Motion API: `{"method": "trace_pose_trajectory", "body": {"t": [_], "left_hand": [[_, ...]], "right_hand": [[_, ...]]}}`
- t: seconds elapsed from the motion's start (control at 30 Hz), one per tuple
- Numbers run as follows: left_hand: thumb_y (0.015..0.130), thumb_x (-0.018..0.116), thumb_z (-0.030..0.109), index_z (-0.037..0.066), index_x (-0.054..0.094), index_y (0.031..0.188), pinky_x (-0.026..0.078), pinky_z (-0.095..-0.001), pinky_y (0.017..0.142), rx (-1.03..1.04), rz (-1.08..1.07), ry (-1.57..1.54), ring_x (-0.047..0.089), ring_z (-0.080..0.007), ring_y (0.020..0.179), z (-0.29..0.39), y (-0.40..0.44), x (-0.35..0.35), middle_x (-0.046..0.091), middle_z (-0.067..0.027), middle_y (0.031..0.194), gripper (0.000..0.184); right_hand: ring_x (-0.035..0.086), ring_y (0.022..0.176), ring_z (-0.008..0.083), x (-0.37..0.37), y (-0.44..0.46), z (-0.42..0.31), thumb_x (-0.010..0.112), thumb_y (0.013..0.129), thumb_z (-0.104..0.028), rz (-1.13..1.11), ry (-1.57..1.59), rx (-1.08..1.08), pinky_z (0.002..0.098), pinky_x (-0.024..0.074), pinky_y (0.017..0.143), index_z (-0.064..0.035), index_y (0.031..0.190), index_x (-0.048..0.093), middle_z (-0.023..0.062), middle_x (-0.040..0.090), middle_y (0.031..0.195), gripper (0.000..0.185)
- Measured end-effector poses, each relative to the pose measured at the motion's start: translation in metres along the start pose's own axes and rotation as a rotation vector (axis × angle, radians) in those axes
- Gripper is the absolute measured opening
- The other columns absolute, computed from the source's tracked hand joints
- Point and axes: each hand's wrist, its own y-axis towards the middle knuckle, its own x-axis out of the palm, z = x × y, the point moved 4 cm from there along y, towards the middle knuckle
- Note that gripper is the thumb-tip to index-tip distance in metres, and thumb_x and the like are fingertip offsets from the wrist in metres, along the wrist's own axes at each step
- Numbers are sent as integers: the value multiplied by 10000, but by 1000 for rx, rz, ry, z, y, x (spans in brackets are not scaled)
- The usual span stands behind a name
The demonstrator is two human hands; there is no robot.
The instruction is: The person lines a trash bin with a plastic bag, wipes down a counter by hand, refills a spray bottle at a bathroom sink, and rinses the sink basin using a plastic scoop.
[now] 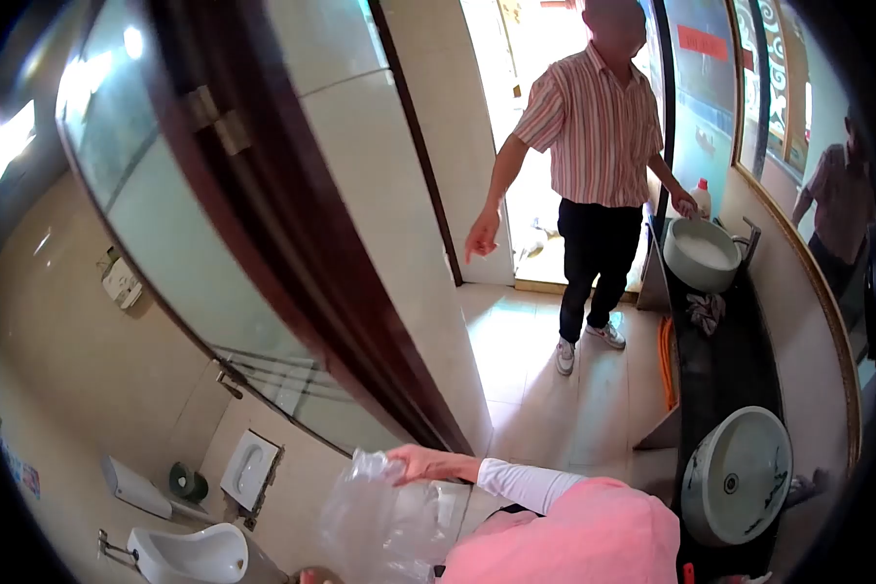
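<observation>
My right hand [428,465] reaches out to the left from a white sleeve and pink garment [574,535] at the bottom. Its fingers are closed on the gathered top of a clear plastic bag [384,516]. The bag hangs down loosely, and its lower end runs towards the bottom edge. I cannot make out anything inside it. My left hand does not show. At the bottom edge, left of the bag, is a small reddish patch on something brown that I cannot make out.
A person in a striped shirt [603,127] stands at a round basin [701,255], one hand near its rim. A second basin [738,477] sits on the black counter [725,365]. A dark-framed door [292,224] stands at left, beyond it a urinal [190,555] and squat toilet [250,469].
</observation>
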Motion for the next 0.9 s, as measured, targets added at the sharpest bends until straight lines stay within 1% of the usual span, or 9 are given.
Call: {"method": "trace_pose_trajectory", "body": {"t": [0.03,0.1,0.17,0.3,0.37,0.43,0.57,0.77,0.9], "left_hand": [[688,580,26,-52,497,1103,425,-232,533,-31,-174,-4,518,-148,653,30,-9,46,581,-130,877,431],[694,609,118,-20,452,1160,438,-299,541,155,-322,60,523,-212,622,63,-21,126,601,-127,766,511],[639,676,73,-16,532,1006,450,-273,683,8,-558,-20,552,-158,822,73,-41,214,583,-68,852,405],[609,700,68,-19,538,1026,453,-289,716,-310,-632,153,561,-162,839,11,-24,296,591,-56,868,455],[670,670,78,-33,561,956,435,-247,650,-394,-802,494,557,-134,709,-1,-22,325,599,-75,794,326],[675,686,135,-5,581,965,438,-249,673,-459,-705,647,561,-127,734,-3,-23,349,604,-62,823,338],[699,683,221,30,617,908,436,-243,708,-399,-716,898,556,-107,748,5,-26,394,610,-35,843,291],[737,659,238,45,633,888,411,-245,774,-366,-826,1140,539,-99,830,3,-51,462,619,-39,878,246],[747,648,211,45,636,871,413,-246,768,-259,-870,1113,544,-107,818,-15,-46,467,618,-48,863,207]], "right_hand": [[483,750,85,1,-1,2,649,674,-108,-37,-142,-86,253,400,673,-33,949,533,32,574,805,307],[476,729,81,3,-17,-22,623,653,-77,-233,-234,-60,278,398,641,-39,929,529,62,568,762,294],[472,688,101,-14,-29,-18,610,640,-87,-285,-205,-87,284,386,610,-37,895,516,75,548,720,276],[471,614,193,-87,-72,-38,600,621,-113,-170,-182,-232,305,367,560,-42,835,495,109,508,669,249],[504,642,270,-128,-92,-29,608,647,-185,-215,-234,-189,334,389,572,-55,860,493,123,523,691,275],[541,694,293,-174,-110,-16,605,681,-269,-73,-542,50,356,410,603,-73,895,493,132,550,735,311],[554,691,317,-246,-143,-24,608,668,-413,-53,-449,181,387,415,630,-91,917,492,127,575,735,424],[555,654,300,-282,-175,14,631,586,-575,50,-468,95,345,374,721,-98,862,619,120,566,660,552],[546,629,263,-285,-176,42,698,608,-391,62,-83,160,342,418,597,-39,732,623,124,559,644,381]]}}
